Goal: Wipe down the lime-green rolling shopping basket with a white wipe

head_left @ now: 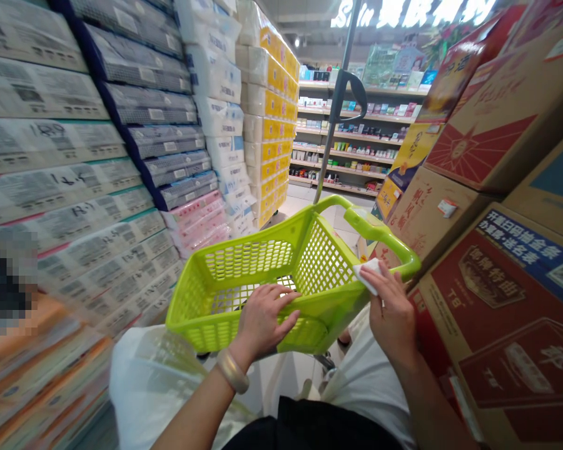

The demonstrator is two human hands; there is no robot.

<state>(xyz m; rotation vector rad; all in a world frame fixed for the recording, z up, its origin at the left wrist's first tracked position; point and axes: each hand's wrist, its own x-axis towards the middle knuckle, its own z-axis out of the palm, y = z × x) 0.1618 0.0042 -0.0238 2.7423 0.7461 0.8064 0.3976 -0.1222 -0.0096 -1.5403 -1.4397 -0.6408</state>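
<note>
A lime-green shopping cart [267,312] with lattice walls stands close in front of me, its basket holding nothing that I can see. My left hand [267,319] grips the near rim, with the fingers over the top edge and the thumb on the outside. At the cart's right end, my right hand [390,306] presses a folded white wipe [370,275] against the rim, just below the looped green handle [394,240]. The wipe lies partly hidden under the fingers. A grey pole [340,106] with a dark loop grip rises behind the cart.
Stacked packs of paper goods [51,144] line the left side, with yellow-and-white packs [272,125] farther back. Printed cartons [511,300] are piled close on the right. Shelves of small products [356,134] stand beyond the tiled floor.
</note>
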